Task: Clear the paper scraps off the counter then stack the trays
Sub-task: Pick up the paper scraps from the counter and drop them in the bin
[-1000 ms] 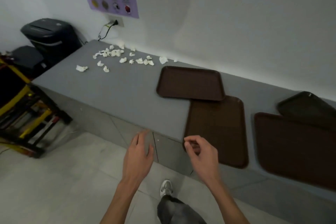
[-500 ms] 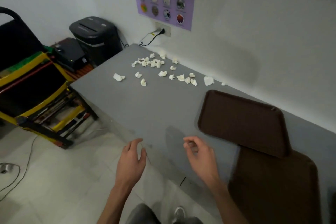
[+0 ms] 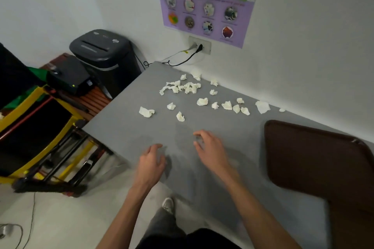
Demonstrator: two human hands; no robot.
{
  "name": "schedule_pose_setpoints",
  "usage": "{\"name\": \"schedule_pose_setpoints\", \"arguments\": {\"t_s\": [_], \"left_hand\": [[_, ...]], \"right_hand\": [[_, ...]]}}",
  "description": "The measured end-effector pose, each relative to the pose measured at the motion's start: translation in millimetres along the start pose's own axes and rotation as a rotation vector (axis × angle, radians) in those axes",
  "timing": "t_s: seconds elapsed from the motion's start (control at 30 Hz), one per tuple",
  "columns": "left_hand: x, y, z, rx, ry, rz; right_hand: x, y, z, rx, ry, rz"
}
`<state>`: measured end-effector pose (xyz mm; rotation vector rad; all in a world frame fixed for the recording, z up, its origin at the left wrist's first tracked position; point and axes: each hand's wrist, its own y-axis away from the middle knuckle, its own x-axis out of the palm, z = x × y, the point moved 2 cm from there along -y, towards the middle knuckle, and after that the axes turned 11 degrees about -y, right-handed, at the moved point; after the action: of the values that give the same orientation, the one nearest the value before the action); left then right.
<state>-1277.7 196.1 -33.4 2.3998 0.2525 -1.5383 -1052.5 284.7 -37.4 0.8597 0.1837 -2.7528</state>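
White walls, pale floor — a black shredder (image 3: 103, 54) beneath a purple poster (image 3: 206, 4).

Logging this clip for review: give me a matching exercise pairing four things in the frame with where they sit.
Things:
1. crumpled white paper scraps
2. dark brown plastic tray
3. black paper shredder
4. purple and white shredding poster

Places:
A. on the wall above the power outlet
B. on the floor beyond the grey counter's far left corner
C. scattered on the counter near the wall
D. flat on the counter, right of both hands

Pairs: 1-C, 2-D, 3-B, 4-A
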Motion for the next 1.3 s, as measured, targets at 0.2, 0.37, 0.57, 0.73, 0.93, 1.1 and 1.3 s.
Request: {"name": "schedule_pose_setpoints", "arguments": {"t_s": [0.2,0.37,0.57,0.73,0.93,1.1,1.3], "left_hand": [[-43.0,-93.4,53.7,0.142,-0.114,0.061],[-65.3,-170.9,76.6,0.216,-0.188,0.029],[-59.1,-247.8,74.9,0.248,-0.226,0.043],[15.8,-278.6,118.6,0.388,-0.354,0.113],[9.4,-191.8,78.7,0.478,-0.322,0.175],[19.6,-141.9,62.2,0.479,-0.313,0.200],[51.8,-64.0,35.5,0.502,-0.131,0.247]], "right_hand": [[75.3,-117.3,37.1,0.057,0.230,0.129],[117.6,-161.1,28.6,0.136,0.488,0.194],[130.1,-119.3,-2.9,0.218,0.474,0.186],[130.0,-81.4,-25.4,0.246,0.505,0.046],[127.9,-28.8,-30.0,0.337,0.466,-0.060],[113.6,33.6,-26.4,0.402,0.373,-0.170],[73.7,140.9,-38.7,0.573,0.087,-0.367]]}}
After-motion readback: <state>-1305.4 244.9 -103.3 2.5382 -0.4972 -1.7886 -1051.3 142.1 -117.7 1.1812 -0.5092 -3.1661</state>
